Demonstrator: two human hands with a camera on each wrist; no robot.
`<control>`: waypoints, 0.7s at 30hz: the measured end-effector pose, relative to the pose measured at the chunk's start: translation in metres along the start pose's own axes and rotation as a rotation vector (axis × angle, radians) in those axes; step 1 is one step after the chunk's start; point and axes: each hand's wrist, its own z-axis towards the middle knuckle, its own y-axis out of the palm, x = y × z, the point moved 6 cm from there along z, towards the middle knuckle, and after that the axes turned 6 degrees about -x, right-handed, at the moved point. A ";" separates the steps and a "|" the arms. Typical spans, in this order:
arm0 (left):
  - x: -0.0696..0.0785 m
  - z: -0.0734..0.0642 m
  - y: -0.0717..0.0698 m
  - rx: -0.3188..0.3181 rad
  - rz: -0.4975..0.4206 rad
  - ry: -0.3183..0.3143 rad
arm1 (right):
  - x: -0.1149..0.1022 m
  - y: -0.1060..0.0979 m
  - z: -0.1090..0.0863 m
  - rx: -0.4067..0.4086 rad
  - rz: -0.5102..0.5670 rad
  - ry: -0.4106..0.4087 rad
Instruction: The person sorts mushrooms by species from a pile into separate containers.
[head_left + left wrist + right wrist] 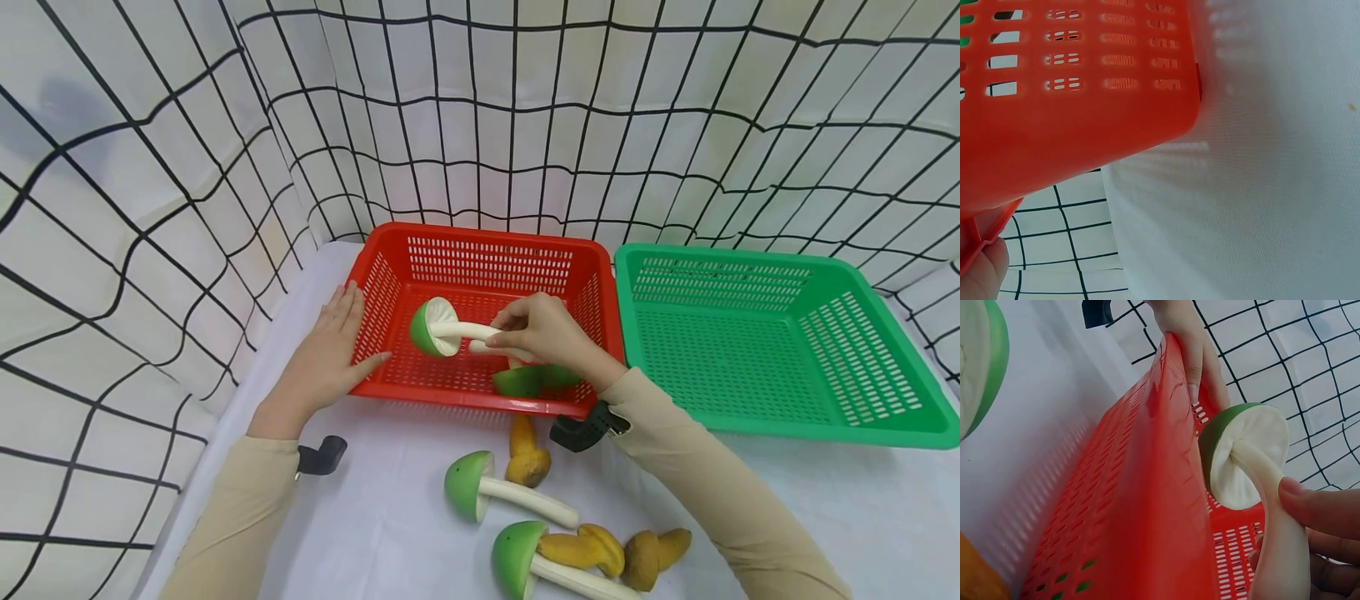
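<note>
My right hand [543, 329] pinches the white stem of a green-capped toy mushroom [435, 327], held over the red basket [480, 400]. In the right wrist view, thumb and fingers lie on either side of that mushroom's stem [1282, 550]. Beneath this hand, more green-capped mushrooms [517, 382] lie inside the basket, partly covered by it. My left hand [330, 346] rests on the basket's left rim with fingers straight and thumb apart. The left wrist view shows the basket's outer wall [1079, 125] and a bit of that hand [985, 272] at the rim.
A green basket [720, 367] stands right of the red one. In front on the white cloth lie two green-capped mushrooms [465, 486] and several yellow-brown mushrooms [528, 467]. Black wire grid panels [513, 108] rise behind and on the left.
</note>
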 end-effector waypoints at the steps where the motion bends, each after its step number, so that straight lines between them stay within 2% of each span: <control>1: 0.000 0.000 0.001 -0.002 -0.002 -0.002 | 0.000 0.001 0.001 -0.009 0.002 0.004; 8: -0.001 0.001 0.002 -0.002 0.004 -0.007 | -0.003 0.004 0.011 -0.019 0.004 -0.002; 15: -0.002 0.000 0.001 -0.001 0.004 -0.006 | -0.005 0.013 0.019 -0.100 -0.017 0.000; 21: -0.001 0.001 0.001 -0.003 -0.001 -0.008 | -0.004 0.017 0.022 -0.128 -0.048 0.018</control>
